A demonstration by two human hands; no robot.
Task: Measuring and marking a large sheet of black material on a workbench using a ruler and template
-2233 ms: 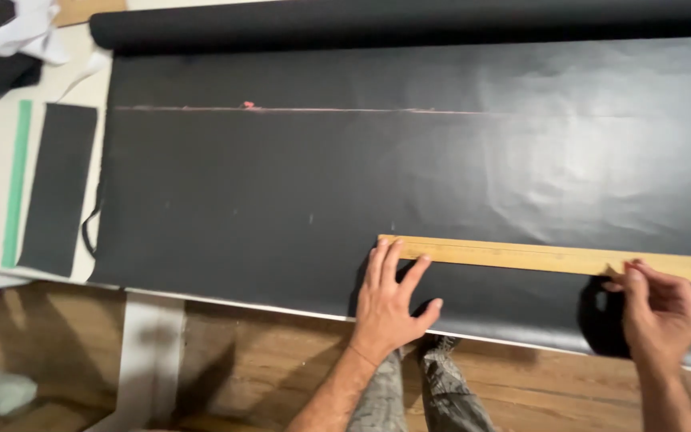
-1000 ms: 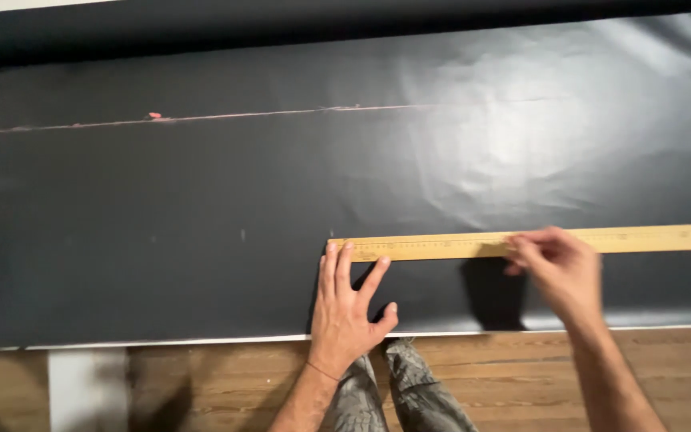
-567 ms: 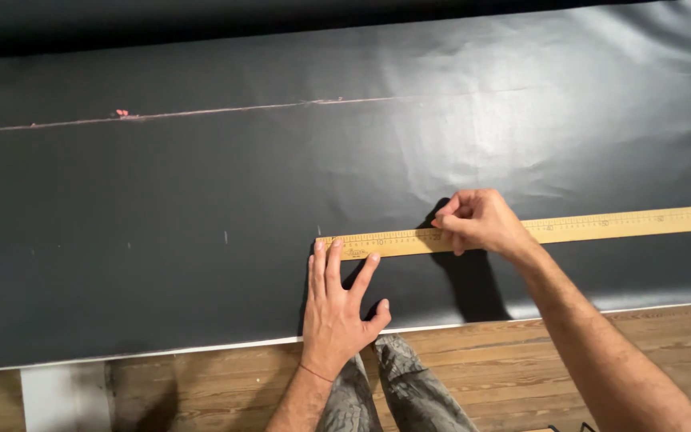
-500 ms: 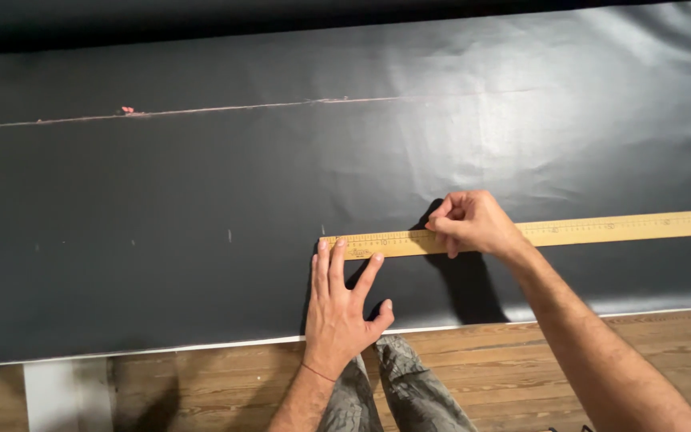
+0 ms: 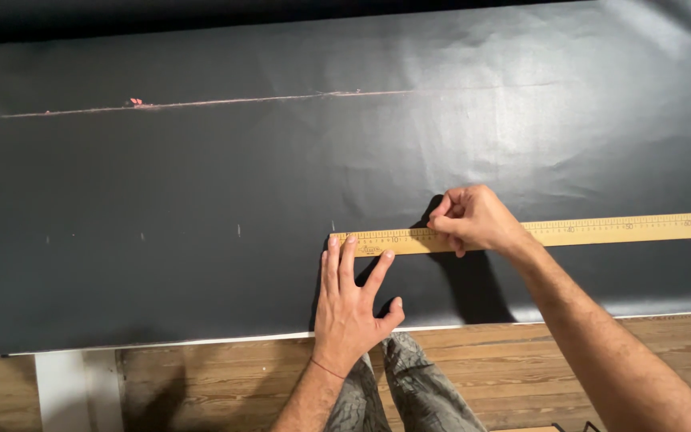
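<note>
A long wooden ruler (image 5: 601, 231) lies flat on a wide black sheet (image 5: 201, 176), running from the middle out past the right edge. My left hand (image 5: 351, 308) is spread flat on the sheet, with its fingertips pressing the ruler's left end. My right hand (image 5: 472, 220) rests on the ruler a little further right, fingers curled and pinched at its upper edge; whatever they hold is hidden. A pale chalk line (image 5: 225, 101) crosses the sheet further up, with a small red mark (image 5: 133, 102) on it. Short white ticks (image 5: 238, 230) dot the sheet left of the ruler.
The sheet's near edge (image 5: 201, 342) runs along the wooden floor (image 5: 217, 384). A white strip (image 5: 61, 388) lies on the floor at lower left. My legs (image 5: 409, 396) are below the hands. The sheet's dark roll (image 5: 121, 20) lies along the far side.
My right hand slid left along the ruler, from its right end to close beside my left hand. My left hand stayed pressed on the ruler's left end.
</note>
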